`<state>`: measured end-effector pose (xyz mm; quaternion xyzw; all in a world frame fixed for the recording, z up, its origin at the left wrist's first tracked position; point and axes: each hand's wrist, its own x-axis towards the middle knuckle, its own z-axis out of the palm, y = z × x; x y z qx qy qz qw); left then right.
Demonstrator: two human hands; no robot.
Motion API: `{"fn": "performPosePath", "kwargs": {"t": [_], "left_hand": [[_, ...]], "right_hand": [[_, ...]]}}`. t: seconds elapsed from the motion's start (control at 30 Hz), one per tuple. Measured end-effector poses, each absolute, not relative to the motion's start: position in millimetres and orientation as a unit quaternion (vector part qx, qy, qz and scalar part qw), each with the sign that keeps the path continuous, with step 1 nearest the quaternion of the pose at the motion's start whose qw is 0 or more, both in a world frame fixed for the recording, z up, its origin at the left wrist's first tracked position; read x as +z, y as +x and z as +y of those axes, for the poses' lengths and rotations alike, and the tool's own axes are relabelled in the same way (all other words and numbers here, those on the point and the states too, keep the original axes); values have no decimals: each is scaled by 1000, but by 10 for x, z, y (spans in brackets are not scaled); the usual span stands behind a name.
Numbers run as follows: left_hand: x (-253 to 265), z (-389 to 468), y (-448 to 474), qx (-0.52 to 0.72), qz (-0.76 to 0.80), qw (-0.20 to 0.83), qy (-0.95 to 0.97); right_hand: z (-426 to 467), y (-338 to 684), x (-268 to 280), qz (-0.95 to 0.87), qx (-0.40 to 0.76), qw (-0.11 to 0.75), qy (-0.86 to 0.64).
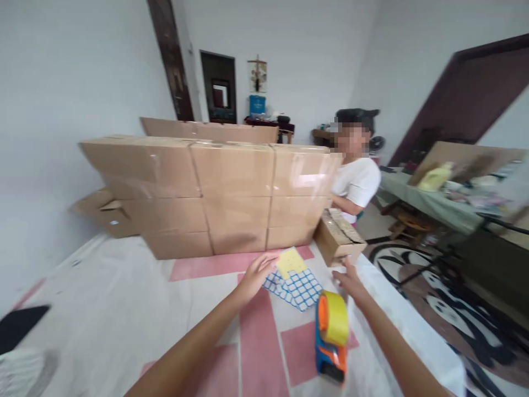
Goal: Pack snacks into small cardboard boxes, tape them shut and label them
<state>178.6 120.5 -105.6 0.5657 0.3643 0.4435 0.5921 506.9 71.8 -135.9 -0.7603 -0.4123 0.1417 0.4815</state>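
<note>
My left hand (pixel 258 273) reaches in with its fingers stretched out, at the left edge of a yellow sheet (pixel 291 261) and several blue-and-white checked sheets (pixel 303 288). It seems to touch them without gripping. My right hand (pixel 349 278) is open, its fingers pointing at the near end of a small closed carton (pixel 336 237). Whether they touch the carton I cannot tell. A tape dispenser (pixel 330 336) with a yellow roll lies on the table between my forearms.
A wall of stacked cartons (pixel 235 193) stands across the table's far side. Behind the small carton is a person in a white shirt (pixel 361 179). A black flat object (pixel 22 325) lies at left. A cluttered side table (pixel 438 193) stands at right.
</note>
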Motion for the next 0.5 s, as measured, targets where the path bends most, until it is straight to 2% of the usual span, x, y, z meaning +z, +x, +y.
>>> {"fn": "performPosePath", "kwargs": {"t": [0.1,0.17,0.27,0.37,0.5], "left_hand": [[-1198,869,337,497,449,521,529],[-1234,698,-560,539,519,448,489],[-1241,640,-1651,596,602,331,415],[-1195,933,-2375,633,640,262,349],[-983,1835,-2853,647,665,237,287]], "right_hand": [[744,5034,-1017,-416,81,493,-760],[783,4933,-765,-418,0,503,-757],[973,4274,-432,-558,-75,482,-672],[1246,2897,-330,-722,3,467,-511],[1630,632,-570,-847,220,387,-291]]}}
